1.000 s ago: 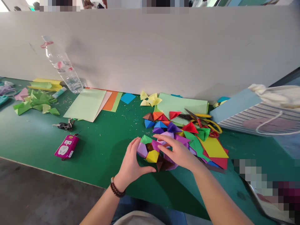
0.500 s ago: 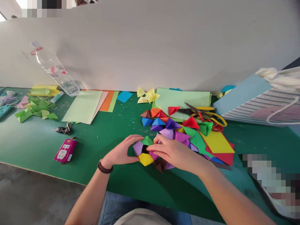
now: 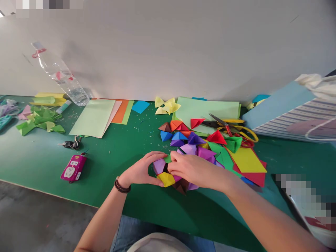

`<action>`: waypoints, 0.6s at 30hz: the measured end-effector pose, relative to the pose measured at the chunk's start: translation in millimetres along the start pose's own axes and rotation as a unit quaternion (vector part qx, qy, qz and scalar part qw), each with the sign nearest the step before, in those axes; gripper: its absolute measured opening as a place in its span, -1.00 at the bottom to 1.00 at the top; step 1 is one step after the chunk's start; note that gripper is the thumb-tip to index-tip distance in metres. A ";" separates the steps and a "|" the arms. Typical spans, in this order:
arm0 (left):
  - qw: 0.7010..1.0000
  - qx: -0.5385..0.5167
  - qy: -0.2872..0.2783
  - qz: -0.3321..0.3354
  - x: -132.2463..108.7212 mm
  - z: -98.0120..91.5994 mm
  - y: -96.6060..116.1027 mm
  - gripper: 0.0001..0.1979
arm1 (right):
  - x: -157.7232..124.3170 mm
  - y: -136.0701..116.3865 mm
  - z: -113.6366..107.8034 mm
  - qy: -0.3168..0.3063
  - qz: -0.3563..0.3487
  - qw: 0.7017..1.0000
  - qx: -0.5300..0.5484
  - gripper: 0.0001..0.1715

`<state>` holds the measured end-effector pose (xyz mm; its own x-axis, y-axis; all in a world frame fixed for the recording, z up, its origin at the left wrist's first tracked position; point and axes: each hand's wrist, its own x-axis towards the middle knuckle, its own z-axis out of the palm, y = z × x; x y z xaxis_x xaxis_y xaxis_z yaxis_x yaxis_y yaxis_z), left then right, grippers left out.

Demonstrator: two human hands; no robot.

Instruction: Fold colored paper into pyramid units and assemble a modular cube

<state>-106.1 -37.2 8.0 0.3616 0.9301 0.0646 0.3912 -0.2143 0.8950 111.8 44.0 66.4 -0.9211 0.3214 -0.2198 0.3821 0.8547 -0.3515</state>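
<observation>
Both my hands close round a ring of folded paper pieces on the green table: purple, yellow, green and brown triangular units joined together. My left hand, with a bead bracelet at the wrist, cups the ring's left side, thumb under and fingers over. My right hand grips the ring's top right, fingers curled onto it. Just behind lies a pile of loose folded paper units in several colours.
Scissors with yellow and red handles lie on coloured sheets at right. A striped gift bag lies further right. Paper sheets, a tilted plastic bottle, keys, a pink case and green scraps lie left. A white partition backs the table.
My hands have drawn closer together on the paper ring, the right hand's fingers curling onto it from a flatter pose. The camera view has tilted down slightly.
</observation>
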 end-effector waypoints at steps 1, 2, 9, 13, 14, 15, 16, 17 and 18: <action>1.000 -0.002 0.004 0.001 0.1 1.0 -0.3 -0.09 | 0.1 0.4 1.0 0.003 -0.003 1.000 -0.002 -0.69; 1.000 -0.003 0.006 0.002 0.1 1.9 -0.3 -0.09 | 0.4 0.8 1.7 0.006 -0.006 1.000 -0.002 -0.69; 1.000 -0.012 0.006 -0.006 -3.2 0.4 -0.5 -0.06 | 0.4 1.3 -0.8 0.025 0.019 0.999 0.009 -0.69; 0.998 -0.065 0.007 0.004 -8.9 -6.2 -4.0 -0.31 | -11.3 -3.5 8.2 0.118 0.049 0.992 0.012 -0.70; 0.997 -0.073 0.014 0.002 -10.1 -7.2 -5.0 -0.40 | -15.7 -6.1 13.8 0.151 0.061 0.987 0.006 -0.69; 0.997 -0.076 0.024 -0.002 -11.0 -7.7 -5.9 -0.46 | -20.3 -9.1 20.5 0.186 0.069 0.980 -0.010 -0.67; 0.997 -0.073 0.032 -0.005 -11.5 -7.8 -6.5 -0.50 | -25.1 -12.4 28.0 0.213 0.073 0.974 -0.030 -0.62; 0.997 -0.068 0.037 -0.007 -11.6 -7.5 -6.8 -0.52 | -29.5 -15.9 36.0 0.235 0.079 0.968 -0.050 -0.57; 0.997 -0.063 0.040 -0.009 -11.3 -6.9 -6.8 -0.54 | -33.5 -19.3 43.8 0.252 0.087 0.962 -0.064 -0.54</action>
<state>-118.7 -44.2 4.3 0.2841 0.9556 0.0786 0.2864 -0.1628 0.9442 138.6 -1.1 40.7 -0.7754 0.5936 0.2154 0.5512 0.8027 -0.2278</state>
